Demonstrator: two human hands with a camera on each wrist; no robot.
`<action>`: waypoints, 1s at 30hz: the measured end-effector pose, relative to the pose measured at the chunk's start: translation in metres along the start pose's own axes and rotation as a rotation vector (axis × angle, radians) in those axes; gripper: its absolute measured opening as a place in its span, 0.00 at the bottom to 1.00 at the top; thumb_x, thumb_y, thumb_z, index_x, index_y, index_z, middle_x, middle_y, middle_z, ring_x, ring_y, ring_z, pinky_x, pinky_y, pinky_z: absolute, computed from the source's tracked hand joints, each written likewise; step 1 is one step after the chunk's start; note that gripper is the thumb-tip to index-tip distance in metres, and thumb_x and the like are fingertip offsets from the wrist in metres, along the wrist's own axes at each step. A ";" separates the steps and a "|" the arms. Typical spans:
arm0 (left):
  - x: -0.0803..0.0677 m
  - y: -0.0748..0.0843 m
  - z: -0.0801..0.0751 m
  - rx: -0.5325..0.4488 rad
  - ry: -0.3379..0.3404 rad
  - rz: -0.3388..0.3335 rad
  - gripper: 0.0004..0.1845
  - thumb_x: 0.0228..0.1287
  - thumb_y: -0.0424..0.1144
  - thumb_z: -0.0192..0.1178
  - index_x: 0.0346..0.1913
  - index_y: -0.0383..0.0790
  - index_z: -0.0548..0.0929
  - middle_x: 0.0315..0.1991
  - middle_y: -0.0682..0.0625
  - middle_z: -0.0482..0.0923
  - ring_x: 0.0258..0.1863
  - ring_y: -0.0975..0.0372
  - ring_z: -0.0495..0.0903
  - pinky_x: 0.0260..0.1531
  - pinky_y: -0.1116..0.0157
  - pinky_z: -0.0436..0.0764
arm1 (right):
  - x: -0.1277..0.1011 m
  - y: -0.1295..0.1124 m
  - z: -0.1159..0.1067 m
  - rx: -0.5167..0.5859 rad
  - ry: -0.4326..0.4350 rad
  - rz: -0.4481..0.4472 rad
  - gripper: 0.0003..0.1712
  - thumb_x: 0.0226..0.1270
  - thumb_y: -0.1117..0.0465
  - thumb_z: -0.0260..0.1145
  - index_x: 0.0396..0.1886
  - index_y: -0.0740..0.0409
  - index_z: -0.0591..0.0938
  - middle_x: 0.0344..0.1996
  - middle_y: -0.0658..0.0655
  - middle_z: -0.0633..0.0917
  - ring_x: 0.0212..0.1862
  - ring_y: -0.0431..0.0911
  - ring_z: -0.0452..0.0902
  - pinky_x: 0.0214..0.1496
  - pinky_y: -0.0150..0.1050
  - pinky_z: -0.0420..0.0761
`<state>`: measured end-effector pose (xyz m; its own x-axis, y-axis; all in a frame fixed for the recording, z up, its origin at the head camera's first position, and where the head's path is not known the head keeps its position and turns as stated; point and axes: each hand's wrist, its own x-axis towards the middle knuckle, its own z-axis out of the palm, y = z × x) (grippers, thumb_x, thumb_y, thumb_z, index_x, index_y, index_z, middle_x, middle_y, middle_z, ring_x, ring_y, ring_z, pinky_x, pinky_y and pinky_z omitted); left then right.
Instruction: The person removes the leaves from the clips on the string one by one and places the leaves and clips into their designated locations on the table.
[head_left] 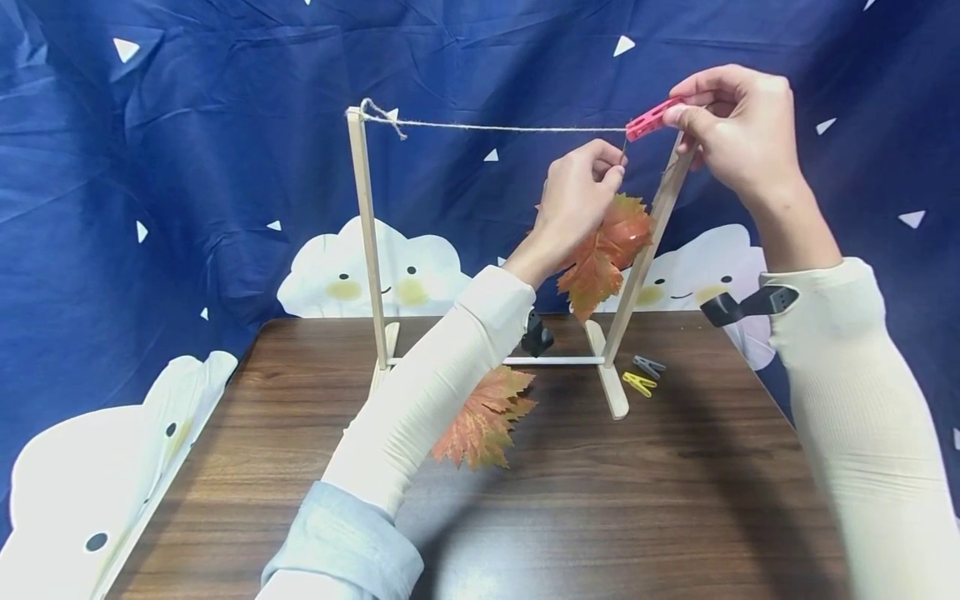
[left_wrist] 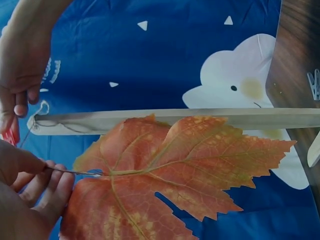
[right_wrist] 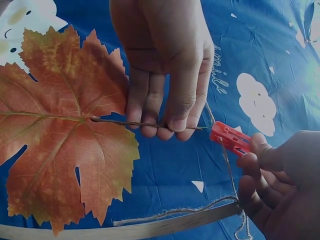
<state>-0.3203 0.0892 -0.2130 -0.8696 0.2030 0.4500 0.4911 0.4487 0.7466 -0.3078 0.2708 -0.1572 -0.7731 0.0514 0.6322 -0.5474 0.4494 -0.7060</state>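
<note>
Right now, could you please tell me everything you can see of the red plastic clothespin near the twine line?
The red plastic clothespin is small and flat-sided, with rectangular cut-outs along its body. The right hand pinches its rear end between thumb and fingers, holding it tilted, its front end lower. That front end meets the twine line near the tilted right post of the wooden rack, where the left hand holds up the thin stem of an orange maple leaf. Whether its jaws already grip stem or twine cannot be told.
</note>
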 end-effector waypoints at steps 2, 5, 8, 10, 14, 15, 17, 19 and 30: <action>0.000 0.000 0.000 -0.005 0.002 0.000 0.09 0.81 0.40 0.60 0.55 0.45 0.86 0.47 0.54 0.88 0.42 0.68 0.82 0.39 0.76 0.79 | 0.000 0.000 0.000 0.004 0.014 0.000 0.06 0.70 0.66 0.74 0.43 0.52 0.89 0.26 0.39 0.86 0.18 0.33 0.78 0.22 0.22 0.78; 0.000 0.000 -0.001 -0.009 0.005 0.000 0.09 0.81 0.40 0.60 0.56 0.45 0.86 0.47 0.54 0.89 0.42 0.68 0.83 0.40 0.76 0.79 | 0.000 -0.001 0.000 -0.008 0.039 -0.005 0.05 0.70 0.65 0.74 0.43 0.51 0.89 0.26 0.38 0.86 0.18 0.33 0.77 0.23 0.21 0.78; 0.000 0.000 -0.002 -0.012 0.009 0.004 0.09 0.81 0.40 0.60 0.56 0.45 0.86 0.48 0.54 0.89 0.43 0.68 0.83 0.41 0.77 0.80 | 0.000 -0.003 -0.001 0.001 0.063 -0.008 0.05 0.70 0.65 0.74 0.43 0.51 0.89 0.27 0.38 0.86 0.17 0.33 0.76 0.23 0.21 0.77; 0.001 0.000 -0.002 -0.014 0.013 0.007 0.09 0.81 0.40 0.60 0.56 0.45 0.86 0.48 0.54 0.89 0.43 0.68 0.83 0.41 0.78 0.80 | 0.000 -0.004 -0.001 0.013 0.072 -0.008 0.05 0.70 0.64 0.74 0.43 0.51 0.90 0.27 0.38 0.87 0.17 0.33 0.75 0.23 0.21 0.77; 0.001 0.001 -0.004 -0.007 0.021 0.009 0.09 0.81 0.40 0.60 0.56 0.45 0.86 0.47 0.53 0.89 0.43 0.68 0.83 0.41 0.78 0.80 | -0.001 -0.006 -0.003 0.035 0.080 0.003 0.05 0.69 0.64 0.75 0.42 0.50 0.89 0.27 0.39 0.87 0.16 0.34 0.75 0.22 0.21 0.77; 0.001 0.000 -0.004 -0.008 0.022 0.010 0.09 0.80 0.40 0.60 0.56 0.45 0.86 0.47 0.53 0.89 0.43 0.68 0.83 0.41 0.78 0.80 | -0.001 -0.006 -0.003 0.036 0.080 0.005 0.05 0.69 0.64 0.75 0.42 0.50 0.89 0.27 0.40 0.87 0.16 0.34 0.75 0.23 0.21 0.77; 0.001 0.000 -0.006 -0.008 0.025 0.011 0.09 0.80 0.40 0.60 0.55 0.45 0.86 0.47 0.53 0.89 0.43 0.68 0.83 0.41 0.78 0.80 | -0.002 -0.006 -0.003 0.039 0.080 0.009 0.05 0.69 0.64 0.75 0.42 0.50 0.89 0.27 0.40 0.86 0.16 0.34 0.75 0.23 0.21 0.77; 0.000 0.000 -0.008 -0.012 0.025 0.013 0.09 0.80 0.40 0.60 0.56 0.44 0.86 0.47 0.53 0.89 0.43 0.67 0.83 0.43 0.78 0.81 | -0.002 -0.006 -0.004 0.044 0.081 0.015 0.05 0.69 0.63 0.75 0.42 0.50 0.89 0.27 0.41 0.86 0.16 0.35 0.75 0.23 0.21 0.78; -0.006 -0.008 -0.023 -0.016 0.046 0.079 0.09 0.79 0.37 0.60 0.53 0.41 0.87 0.47 0.52 0.89 0.44 0.66 0.84 0.48 0.79 0.79 | -0.012 -0.003 0.000 0.071 0.065 0.003 0.18 0.71 0.62 0.74 0.59 0.54 0.87 0.42 0.44 0.86 0.21 0.35 0.79 0.27 0.22 0.79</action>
<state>-0.3176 0.0641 -0.2103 -0.8249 0.1973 0.5298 0.5595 0.4186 0.7154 -0.2966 0.2693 -0.1630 -0.7535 0.1112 0.6479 -0.5683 0.3853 -0.7270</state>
